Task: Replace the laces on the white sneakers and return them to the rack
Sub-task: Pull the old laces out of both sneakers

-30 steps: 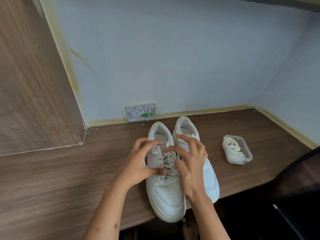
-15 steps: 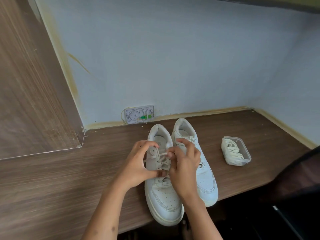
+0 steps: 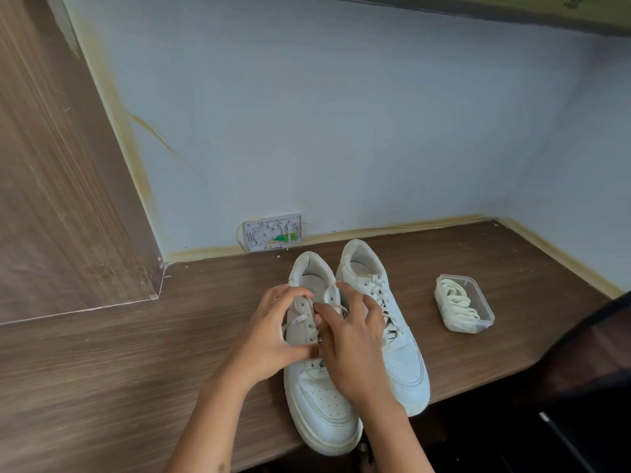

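Sneakers stand side by side on the wooden surface (image 3: 136, 370), toes toward the person, heels to the wall, long axes running front to back. On the left sneaker (image 3: 321, 404) the left hand (image 3: 269, 339) curls its fingers round the eyelet flap, while the right hand (image 3: 351, 339) pinches the lace (image 3: 297, 318). A hard tug could drag this shoe, toe overhanging, off the edge. Spare laces (image 3: 457, 302) wait in a tub (image 3: 486, 310) beyond the right sneaker (image 3: 403, 356)

Matt white leather-look sneakers (image 3: 341, 387), wood-grain laminate tabletop (image 3: 102, 387), clear glossy plastic box (image 3: 481, 320)
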